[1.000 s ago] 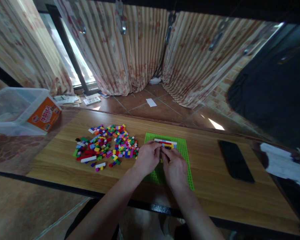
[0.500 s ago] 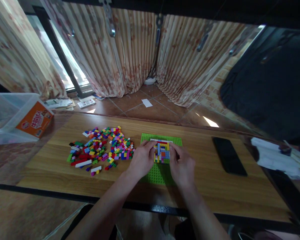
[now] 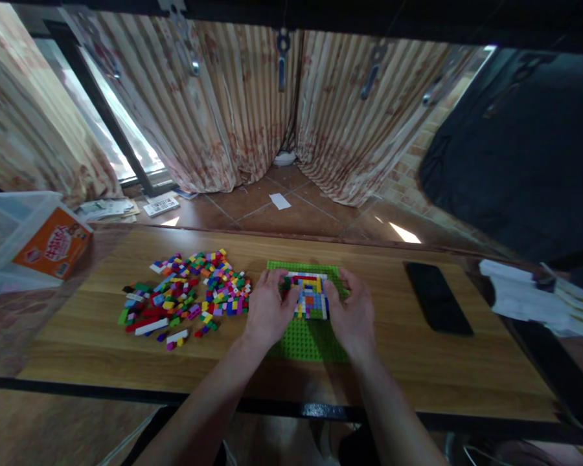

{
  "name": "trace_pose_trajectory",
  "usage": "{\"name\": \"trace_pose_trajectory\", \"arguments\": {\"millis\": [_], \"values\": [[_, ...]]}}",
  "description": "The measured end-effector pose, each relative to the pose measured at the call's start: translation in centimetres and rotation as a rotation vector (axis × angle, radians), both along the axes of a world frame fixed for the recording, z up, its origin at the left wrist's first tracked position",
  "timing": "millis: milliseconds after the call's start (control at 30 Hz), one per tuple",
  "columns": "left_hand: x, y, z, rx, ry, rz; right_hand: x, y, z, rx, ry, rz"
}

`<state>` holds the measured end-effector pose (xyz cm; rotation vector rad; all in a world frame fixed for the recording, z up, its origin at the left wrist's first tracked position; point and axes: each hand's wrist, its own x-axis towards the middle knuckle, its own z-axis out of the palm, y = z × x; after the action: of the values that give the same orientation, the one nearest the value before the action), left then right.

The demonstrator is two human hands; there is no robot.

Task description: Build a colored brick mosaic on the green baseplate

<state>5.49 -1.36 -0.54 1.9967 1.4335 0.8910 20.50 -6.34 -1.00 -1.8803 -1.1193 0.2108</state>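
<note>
A studded green baseplate point(image 3: 307, 346) lies on the table with a flat, many-coloured toy-brick build point(image 3: 313, 299) on it. White bricks line the build's far edge, beside red and yellow ones. My left hand point(image 3: 268, 305) curves around the left side, thumb at the build and fingers apart from the thumb near its far left corner. On the other side, my right hand point(image 3: 354, 310) has its thumb by the build's right edge and its fingers spread over the plate's far right part. Hands and thumbs hide both sides of the build.
Loose toy bricks point(image 3: 189, 294) lie heaped left of the plate. A black phone point(image 3: 437, 298) rests on the wooden table point(image 3: 393, 382) to the right. Past the left end stands a clear plastic bin point(image 3: 10, 278) with an orange label. Papers point(image 3: 534, 298) lie beyond the right end.
My fingers have moved outward from the build's far corners, and the thumbs now sit lower along its sides. More of the build shows. The whole view has shifted slightly.
</note>
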Motion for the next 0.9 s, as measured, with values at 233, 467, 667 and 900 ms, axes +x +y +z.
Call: {"name": "trace_pose_trajectory", "arguments": {"millis": [233,467,667,900], "values": [[-0.1,-0.1,0.2,-0.118,-0.065,0.076,-1.2,1.8,-0.3,-0.144,-0.057,0.047],[0.1,-0.1,-0.4,-0.119,-0.07,0.055,-2.2,2.5,-0.3,-0.239,-0.114,0.036],[0.3,-0.1,0.4,-0.201,-0.068,0.052,-2.0,2.8,-0.9,-0.26,-0.114,0.01],[0.4,-0.2,0.3,-0.25,-0.126,0.062,-1.7,3.2,-2.1,-0.195,-0.131,-0.033]]}}
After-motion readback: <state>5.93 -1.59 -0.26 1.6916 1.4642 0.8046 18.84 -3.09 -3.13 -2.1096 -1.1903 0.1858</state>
